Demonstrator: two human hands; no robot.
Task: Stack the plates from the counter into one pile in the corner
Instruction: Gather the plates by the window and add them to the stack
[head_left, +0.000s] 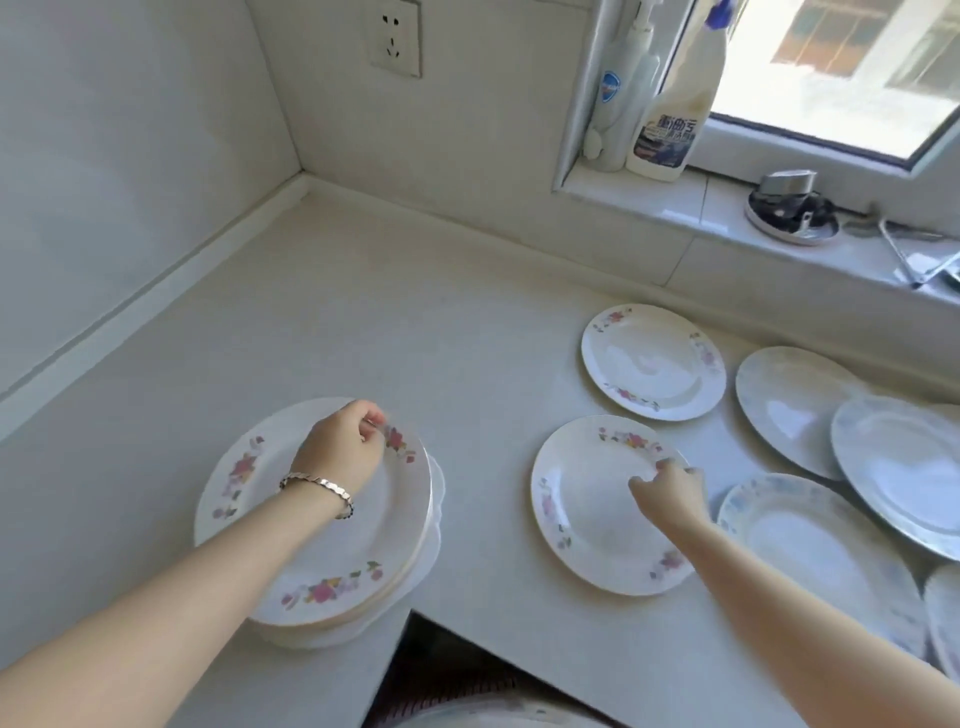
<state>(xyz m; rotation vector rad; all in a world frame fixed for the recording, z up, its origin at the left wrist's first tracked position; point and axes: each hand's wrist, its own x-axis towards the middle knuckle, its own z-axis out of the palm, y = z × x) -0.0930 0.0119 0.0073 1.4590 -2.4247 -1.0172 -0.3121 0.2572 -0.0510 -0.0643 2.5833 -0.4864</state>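
Fingers on two plate rims

Left fingers pinch the far rim of the top plate on the pile, left hand bent down at the wrist, which wears a bracelet, forearm stretched from the lower left. Right fingers curl round the far-right rim of the single floral plate, right hand knuckles-up. The pile sits at the counter's front edge, well apart from the corner.

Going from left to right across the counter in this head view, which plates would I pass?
pile of flowered plates, its top plate pinched at the far rim by the left hand → single flowered plate, pinched at its right rim by the right hand → blue-patterned plates, overlapping at the right edge.
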